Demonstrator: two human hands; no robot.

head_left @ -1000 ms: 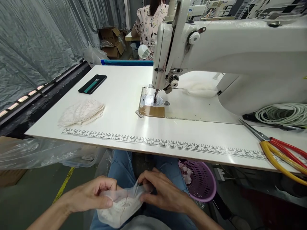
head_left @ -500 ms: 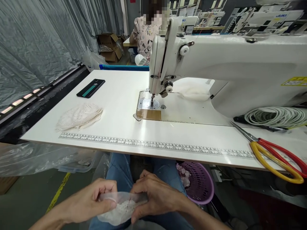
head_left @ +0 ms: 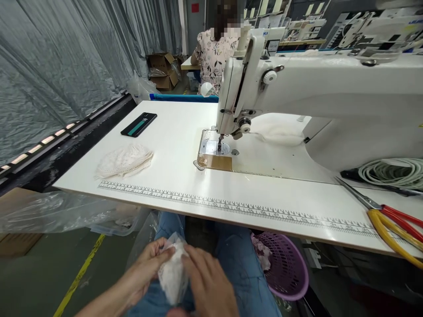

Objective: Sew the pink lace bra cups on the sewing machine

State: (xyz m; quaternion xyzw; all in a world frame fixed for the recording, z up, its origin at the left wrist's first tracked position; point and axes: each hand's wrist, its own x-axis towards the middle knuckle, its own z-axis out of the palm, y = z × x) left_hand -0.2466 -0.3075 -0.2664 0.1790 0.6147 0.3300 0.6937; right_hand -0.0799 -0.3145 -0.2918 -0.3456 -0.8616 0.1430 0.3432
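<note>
A white lace fabric piece [head_left: 173,275] with a sheer top edge is bunched up over my lap, below the table edge. My left hand [head_left: 145,268] pinches its left side between thumb and fingers. On the other side is my right hand [head_left: 208,284], slightly blurred, its fingers stretched out against the fabric and its thumb apart, low in the view. Part of the fabric's right side is hidden behind those fingers. A stack of cream lace pieces [head_left: 125,160] lies on the white table [head_left: 175,180]. The sewing machine [head_left: 244,88] stands there with its needle over the metal plate.
A phone [head_left: 139,124] lies beyond the lace stack. Scissors [head_left: 380,213] and a coiled cord [head_left: 390,171] are at the right. A purple basket [head_left: 287,268] with some fabric stands below the table. A person [head_left: 216,53] sits ahead.
The fabric has turned from lying crosswise to upright between my hands. My right hand has moved from pinching its edge to flatter fingers along its side. The view has shifted left.
</note>
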